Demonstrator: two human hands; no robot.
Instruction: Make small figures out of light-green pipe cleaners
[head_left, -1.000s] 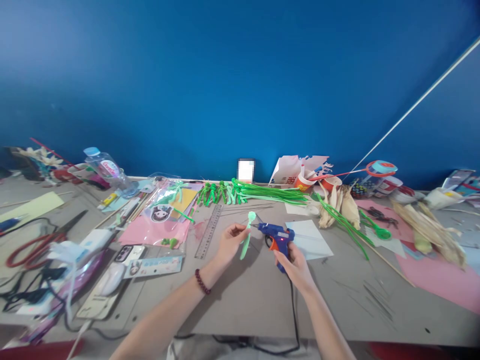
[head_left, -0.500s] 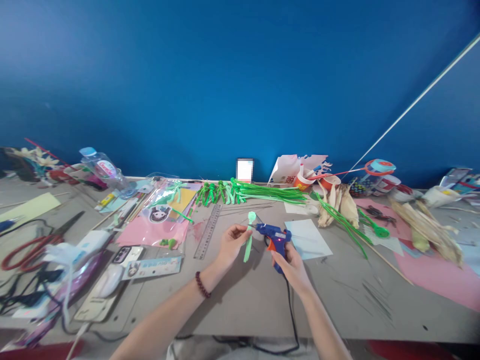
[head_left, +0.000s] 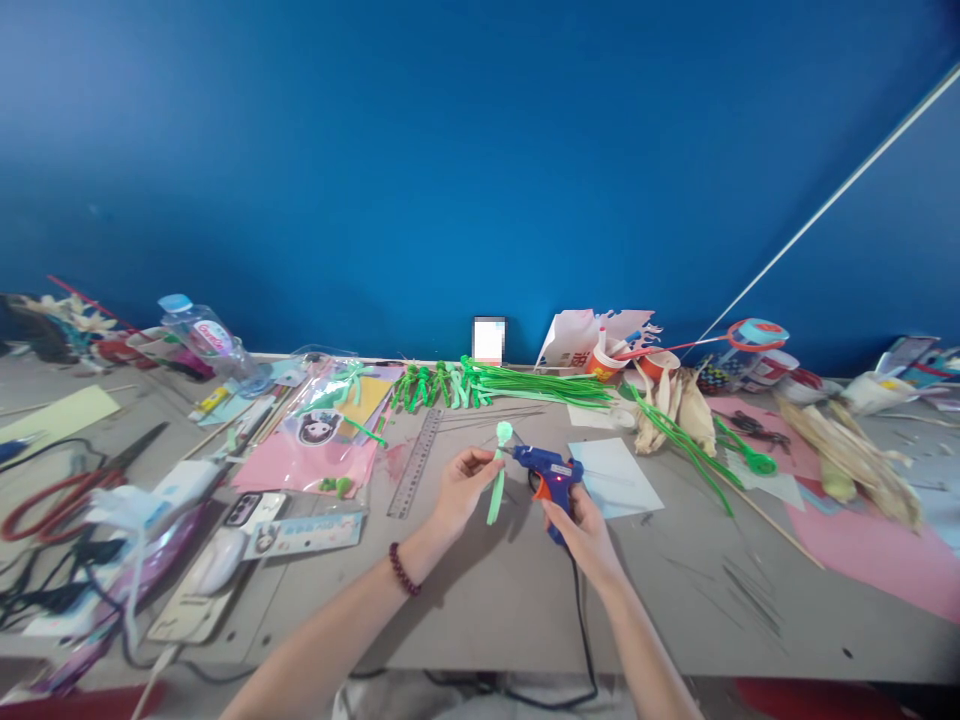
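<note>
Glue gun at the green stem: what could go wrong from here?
1. The glue gun nozzle sits right at the green stem pinched in the left hand; the fingers are close enough that hot glue could burn them.
2. The cord runs off the table edge toward the person; a snag could jerk the right hand.
3. Glue drips may land on the bare table.

The picture is bright, with soft light from about 11 o'clock, so the arms drop dim shadows toward 5 o'clock on the table (head_left: pixel 487 610). The edges bend and blur at 3 and 9 o'clock. The blue wall (head_left: pixel 450 150) looks darker at 9 o'clock.
</note>
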